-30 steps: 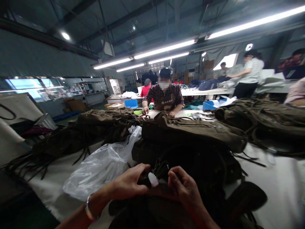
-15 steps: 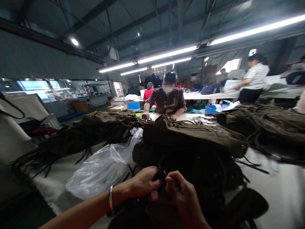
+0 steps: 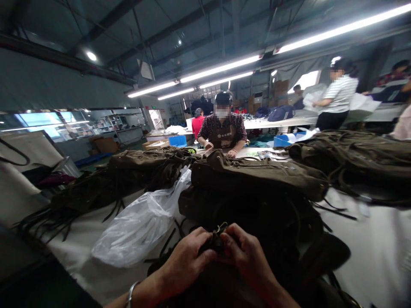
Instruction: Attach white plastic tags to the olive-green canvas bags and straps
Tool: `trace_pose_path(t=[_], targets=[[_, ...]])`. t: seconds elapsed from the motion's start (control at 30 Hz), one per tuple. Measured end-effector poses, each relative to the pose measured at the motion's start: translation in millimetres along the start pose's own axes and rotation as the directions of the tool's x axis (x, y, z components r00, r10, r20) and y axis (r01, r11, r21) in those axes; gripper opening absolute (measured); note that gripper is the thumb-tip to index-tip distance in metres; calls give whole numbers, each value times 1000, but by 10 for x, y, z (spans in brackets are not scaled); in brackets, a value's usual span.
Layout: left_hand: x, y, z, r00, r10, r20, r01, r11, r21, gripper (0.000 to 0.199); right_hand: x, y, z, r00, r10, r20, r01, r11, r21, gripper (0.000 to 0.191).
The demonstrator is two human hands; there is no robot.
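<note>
In the head view my left hand (image 3: 189, 259), with a bangle at the wrist, pinches a bit of the dark canvas bag (image 3: 208, 280) in front of me. My right hand (image 3: 245, 252) grips the same part from the other side, its fingertips close to those of the left. A thin, pale greenish loop (image 3: 221, 228) sticks up between the two hands; whether it is thread or cord I cannot tell. Deep shadow and my fingers hide most of the gripped part. Just beyond lies a pile of dark olive canvas bags (image 3: 257, 175).
A clear plastic bag (image 3: 138, 231) lies on the pale table (image 3: 372, 244) at left. More olive bags are heaped at left (image 3: 138, 160) and right (image 3: 353, 158), straps trailing. Across the table a co-worker (image 3: 223, 126) in an apron works with both hands. Blue bins (image 3: 284, 140) stand behind.
My left hand has turned, its thumb now pointing toward the right hand. The pale loop has come into view between my fingers. The co-worker's hand has lifted and moved inward.
</note>
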State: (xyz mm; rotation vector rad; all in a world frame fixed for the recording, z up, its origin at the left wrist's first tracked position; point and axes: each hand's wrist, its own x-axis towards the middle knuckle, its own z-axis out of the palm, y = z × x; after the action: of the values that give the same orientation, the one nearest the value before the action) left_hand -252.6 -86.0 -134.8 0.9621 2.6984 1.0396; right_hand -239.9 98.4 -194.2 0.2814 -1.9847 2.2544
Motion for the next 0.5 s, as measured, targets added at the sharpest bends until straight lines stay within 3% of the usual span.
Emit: trace_pose_path(t=[0.2, 0.4, 0.5], targets=[[51, -15, 79, 995, -45, -91, 25, 978, -208, 31, -4, -50, -32, 999, -27, 19, 29, 991, -134, 41], [108, 2, 103, 970, -123, -208, 59, 955, -290, 23, -1, -31, -66, 987, -157, 17, 151, 908, -390, 32], [98, 5, 102, 960, -144, -242, 62, 947, -315, 24, -4, -13, -84, 983, -181, 41, 181, 888, -424, 29]])
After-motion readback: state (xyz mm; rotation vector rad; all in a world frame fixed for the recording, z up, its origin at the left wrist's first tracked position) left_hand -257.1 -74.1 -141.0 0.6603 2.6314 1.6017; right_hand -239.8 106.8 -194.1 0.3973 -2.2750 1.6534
